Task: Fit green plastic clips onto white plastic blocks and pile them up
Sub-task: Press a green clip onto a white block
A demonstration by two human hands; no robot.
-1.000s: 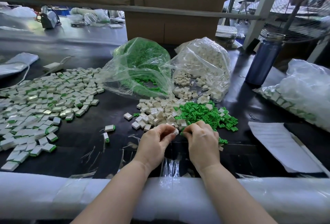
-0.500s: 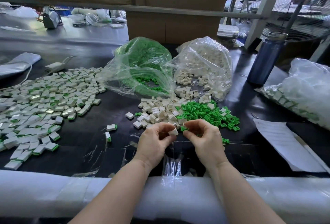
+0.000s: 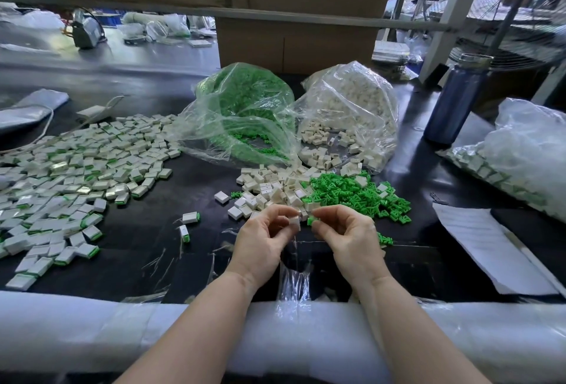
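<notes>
My left hand point(image 3: 263, 241) pinches a small white block point(image 3: 294, 222) at its fingertips. My right hand point(image 3: 347, 238) pinches a green clip point(image 3: 311, 220) just to the right of that block, a small gap between the two. Both hands hover above the black table, in front of a loose heap of white blocks point(image 3: 272, 189) and a heap of green clips point(image 3: 352, 193). A wide spread of fitted blocks with green ends point(image 3: 76, 175) covers the table's left side. Two fitted blocks point(image 3: 188, 224) lie apart near the middle.
Behind the heaps lie an open bag of green clips point(image 3: 245, 114) and an open bag of white blocks point(image 3: 352, 114). A blue bottle point(image 3: 453, 102) stands at the right, with a full bag point(image 3: 526, 151) and a paper sheet point(image 3: 490, 249) nearer. White padding point(image 3: 92, 331) lines the front edge.
Both hands have lifted off the heaps and drawn slightly toward me. The white block and the green clip now show at the fingertips, held close together.
</notes>
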